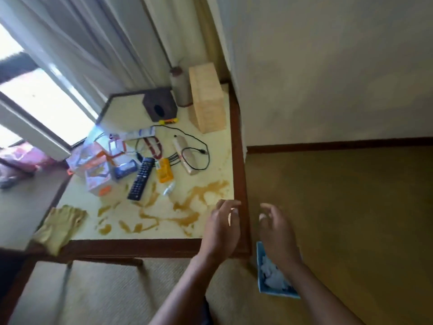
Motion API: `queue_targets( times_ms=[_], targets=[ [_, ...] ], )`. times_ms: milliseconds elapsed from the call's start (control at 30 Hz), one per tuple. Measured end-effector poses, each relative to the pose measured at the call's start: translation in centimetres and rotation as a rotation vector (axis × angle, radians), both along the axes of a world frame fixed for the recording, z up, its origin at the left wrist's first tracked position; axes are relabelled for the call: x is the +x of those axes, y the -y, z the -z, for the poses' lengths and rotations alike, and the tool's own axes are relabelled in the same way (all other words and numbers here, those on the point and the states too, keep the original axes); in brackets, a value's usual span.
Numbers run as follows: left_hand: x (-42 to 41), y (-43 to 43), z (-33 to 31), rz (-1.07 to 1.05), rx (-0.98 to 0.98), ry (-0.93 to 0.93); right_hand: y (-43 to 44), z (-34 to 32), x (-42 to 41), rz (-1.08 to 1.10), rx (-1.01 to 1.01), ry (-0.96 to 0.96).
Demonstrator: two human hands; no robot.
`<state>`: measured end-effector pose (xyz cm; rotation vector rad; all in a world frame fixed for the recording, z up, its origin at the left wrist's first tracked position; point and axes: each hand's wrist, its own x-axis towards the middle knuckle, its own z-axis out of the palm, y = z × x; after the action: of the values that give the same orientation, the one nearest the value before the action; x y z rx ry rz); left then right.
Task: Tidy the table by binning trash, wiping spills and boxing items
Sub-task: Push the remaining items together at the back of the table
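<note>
Cream laminate with a brown wooden rim forms the table [150,246], and most of the tidying on it appears outstanding.

1. Spill: a brown liquid spill [187,219] spreads in streaks and drops across the near half of the top. No part looks wiped. Judged status: not started.
2. Boxing: a pale wooden box [207,99] stands at the far right corner, closed as far as can be seen. The loose items lie outside it. Judged status: not started.
3. Hands: the left hand [221,227] hovers over the near right corner of the table. The right hand [277,233] hangs past the table edge, above the floor. Both are empty, with fingers loosely spread and slightly curled.
4. Packaging: a heap of plastic and card packaging [98,165] sits at the left side of the top, not yet binned.
5. Cloth: a yellow cloth [59,227] lies draped over the near left corner, well apart from both hands.
6. Bin: a blue container [260,277] on the floor beside the table corner holds crumpled white paper [273,275]. Judged status: binning partly done.
7. Small items: a black remote [141,178], an orange packet [164,171] and a black cable [199,151] await boxing.
</note>
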<state>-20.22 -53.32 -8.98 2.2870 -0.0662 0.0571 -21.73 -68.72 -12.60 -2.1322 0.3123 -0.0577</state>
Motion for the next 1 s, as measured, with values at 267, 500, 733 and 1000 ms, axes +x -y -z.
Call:
queue_targets(
  times_ms=[267, 500, 733, 1000],
  targets=[
    [6.9, -18.2, -3.3, -0.222, 0.306, -0.098, -15.5, -4.8, 8.2, -0.316, -0.167, -0.01],
    [13.9, -28.2, -0.7, -0.188, 0.504, -0.367, -25.9, -4.1, 15.2, -0.632, -0.479, -0.163],
    [16.9, -30.4, 1.5, -0.105, 0.543, -0.451, -27.8, -2.4, 17.2, -0.84, -0.904, -0.137],
    [17.8, -30.7, 0.9, -0.211, 0.52, -0.371, -29.0, -3.7, 20.0, -0.552, -0.653, -0.064]
  ],
)
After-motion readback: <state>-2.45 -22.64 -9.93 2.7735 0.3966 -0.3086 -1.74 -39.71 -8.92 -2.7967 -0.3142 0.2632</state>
